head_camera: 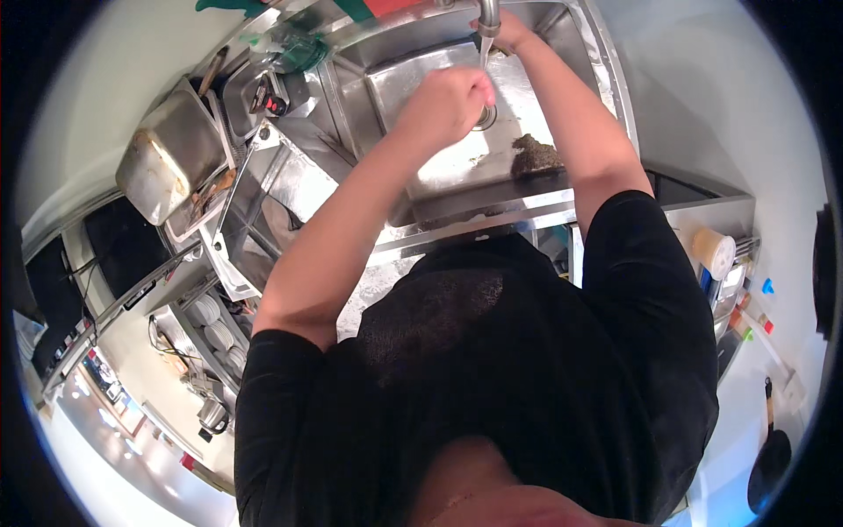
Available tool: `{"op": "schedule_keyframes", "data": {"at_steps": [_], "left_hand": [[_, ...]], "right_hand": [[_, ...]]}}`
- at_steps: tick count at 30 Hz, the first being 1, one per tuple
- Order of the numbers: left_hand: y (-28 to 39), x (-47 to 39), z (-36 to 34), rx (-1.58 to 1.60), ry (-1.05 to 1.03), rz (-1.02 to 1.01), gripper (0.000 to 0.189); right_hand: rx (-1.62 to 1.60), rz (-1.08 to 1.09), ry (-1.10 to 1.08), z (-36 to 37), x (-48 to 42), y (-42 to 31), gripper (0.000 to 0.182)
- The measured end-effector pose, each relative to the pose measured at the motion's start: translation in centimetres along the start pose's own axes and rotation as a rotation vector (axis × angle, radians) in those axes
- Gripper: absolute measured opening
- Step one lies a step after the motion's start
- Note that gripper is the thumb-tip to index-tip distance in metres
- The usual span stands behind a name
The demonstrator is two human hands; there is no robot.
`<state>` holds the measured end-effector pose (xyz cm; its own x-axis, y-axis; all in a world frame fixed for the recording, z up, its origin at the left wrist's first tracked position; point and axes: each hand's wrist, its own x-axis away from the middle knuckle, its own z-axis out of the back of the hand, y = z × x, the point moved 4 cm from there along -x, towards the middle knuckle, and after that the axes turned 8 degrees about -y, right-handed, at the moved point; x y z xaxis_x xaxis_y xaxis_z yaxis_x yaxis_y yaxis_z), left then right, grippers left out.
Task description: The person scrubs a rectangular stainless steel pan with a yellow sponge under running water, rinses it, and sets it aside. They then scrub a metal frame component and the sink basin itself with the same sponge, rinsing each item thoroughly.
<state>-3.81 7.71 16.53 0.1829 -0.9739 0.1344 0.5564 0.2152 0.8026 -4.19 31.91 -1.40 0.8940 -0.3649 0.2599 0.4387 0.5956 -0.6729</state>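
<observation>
Water runs from the metal faucet [488, 23] into the stainless steel sink basin [421, 178]. My left hand [454, 99] is loosely curled beside the stream, over the drain [486, 118]; whether anything is inside its fingers is hidden. Farther back, my right hand [504, 33] reaches behind the faucet, near the back wall of the basin. A dark object shows at its fingers, too covered to name, and the faucet hides part of the hand. A dark brown, rough clump [535, 155] lies on the basin floor near the front right.
Left of the sink stand a deep steel pan [197, 132], a smaller steel container [240, 99] and a green-tinted clear plastic bottle [290, 49]. A steel bin [290, 165] sits beside my left forearm. At the right, a lidded plastic cup [714, 253] stands on a shelf.
</observation>
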Motion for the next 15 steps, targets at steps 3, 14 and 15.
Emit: {"op": "schedule_keyframes", "data": {"at_steps": [3,14,15], "left_hand": [[-2.2,-5.7,-1.4,0.316,-0.033,0.243,0.019],[-5.9,-10.1,-2.0,0.851,0.212,0.166,0.033],[-6.7,-9.7,-1.3,0.74,0.307,0.154,0.032]], "right_hand": [[-0.31,-0.064,0.011,1.0,0.0,-1.6,0.026],[-0.802,0.09,0.021,1.8,0.6,-0.7,0.034],[-0.776,0.056,0.033,1.2,2.3,-1.1,0.033]]}}
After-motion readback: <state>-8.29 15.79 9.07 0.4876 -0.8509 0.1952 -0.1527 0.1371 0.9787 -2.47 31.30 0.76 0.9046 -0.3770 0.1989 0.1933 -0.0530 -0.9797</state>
